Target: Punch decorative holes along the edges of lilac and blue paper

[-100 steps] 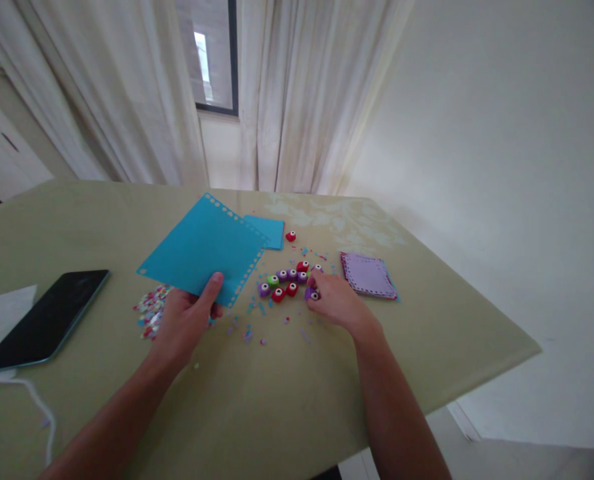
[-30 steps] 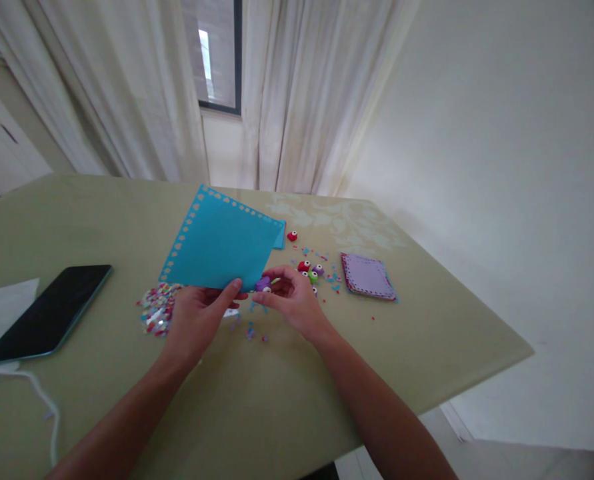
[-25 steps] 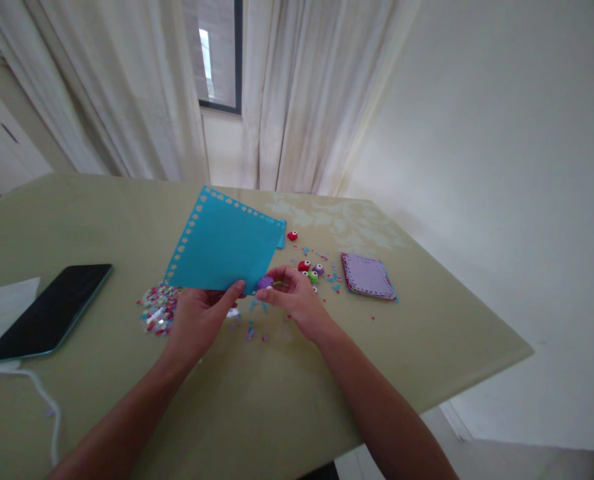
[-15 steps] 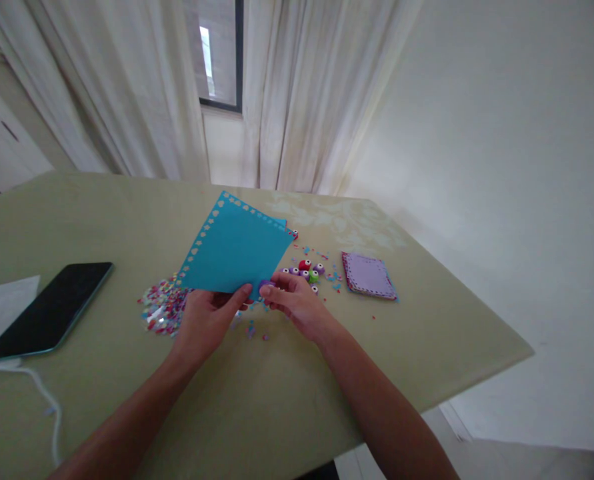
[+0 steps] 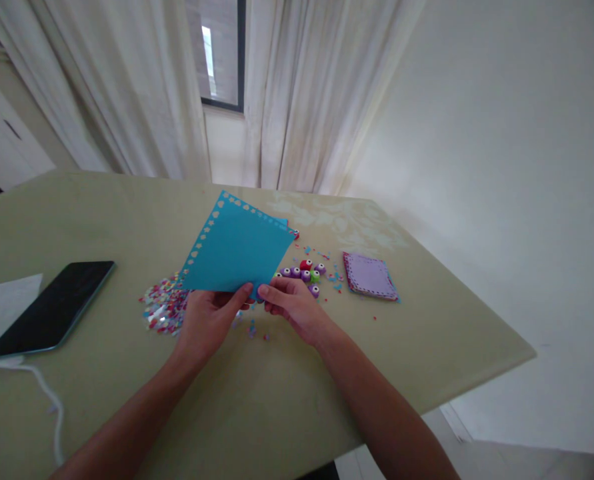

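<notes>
A blue paper square (image 5: 237, 247) is held up over the table, with small shapes cut along its two far edges. My left hand (image 5: 214, 317) pinches its near edge, thumb on top. Close beside it, my right hand (image 5: 294, 303) is closed on a small purple punch (image 5: 262, 292) at the paper's near corner; fingers cover most of the punch. Several similar purple, red and green punches (image 5: 305, 275) lie just beyond my right hand. Colourful paper bits (image 5: 164, 310) are heaped by my left hand.
A stack of lilac punched paper (image 5: 371, 275) lies on the right of the table (image 5: 427, 333). To the left are a black tablet (image 5: 51, 310), white paper (image 5: 7, 303) and a white cable (image 5: 59, 420). Curtains and a wall stand behind.
My right hand has shifted slightly left with the purple punch, which now sits closer to my left thumb at the paper's corner. The paper has barely moved.
</notes>
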Available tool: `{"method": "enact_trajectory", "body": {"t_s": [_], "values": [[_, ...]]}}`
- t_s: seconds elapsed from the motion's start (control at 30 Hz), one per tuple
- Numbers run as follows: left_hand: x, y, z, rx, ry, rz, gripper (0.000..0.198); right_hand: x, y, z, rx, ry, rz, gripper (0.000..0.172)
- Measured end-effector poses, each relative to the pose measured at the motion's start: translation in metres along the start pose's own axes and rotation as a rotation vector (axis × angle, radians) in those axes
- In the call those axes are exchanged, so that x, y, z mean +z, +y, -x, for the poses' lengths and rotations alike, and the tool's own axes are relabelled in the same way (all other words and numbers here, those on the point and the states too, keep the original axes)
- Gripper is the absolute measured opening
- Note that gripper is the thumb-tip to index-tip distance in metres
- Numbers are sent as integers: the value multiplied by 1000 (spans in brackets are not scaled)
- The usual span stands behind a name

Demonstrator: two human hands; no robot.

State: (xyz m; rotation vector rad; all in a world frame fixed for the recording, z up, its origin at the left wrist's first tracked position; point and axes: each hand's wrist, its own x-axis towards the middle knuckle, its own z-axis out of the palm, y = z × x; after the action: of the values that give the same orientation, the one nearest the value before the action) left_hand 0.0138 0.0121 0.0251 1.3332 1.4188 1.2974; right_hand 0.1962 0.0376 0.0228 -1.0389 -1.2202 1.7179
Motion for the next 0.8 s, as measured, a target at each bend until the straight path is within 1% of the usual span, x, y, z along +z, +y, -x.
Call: {"method": "enact_trajectory", "body": {"t_s": [0.17, 0.53, 0.8], "values": [[2, 5, 1, 1, 5, 3, 32, 3, -1, 1, -22, 7, 30, 49], [4, 9, 3, -15, 6, 36, 29, 7, 0, 1, -21, 29, 5, 49], [4, 0, 1, 40, 2, 3, 31, 9, 1, 0, -27, 42, 8, 50]]}}
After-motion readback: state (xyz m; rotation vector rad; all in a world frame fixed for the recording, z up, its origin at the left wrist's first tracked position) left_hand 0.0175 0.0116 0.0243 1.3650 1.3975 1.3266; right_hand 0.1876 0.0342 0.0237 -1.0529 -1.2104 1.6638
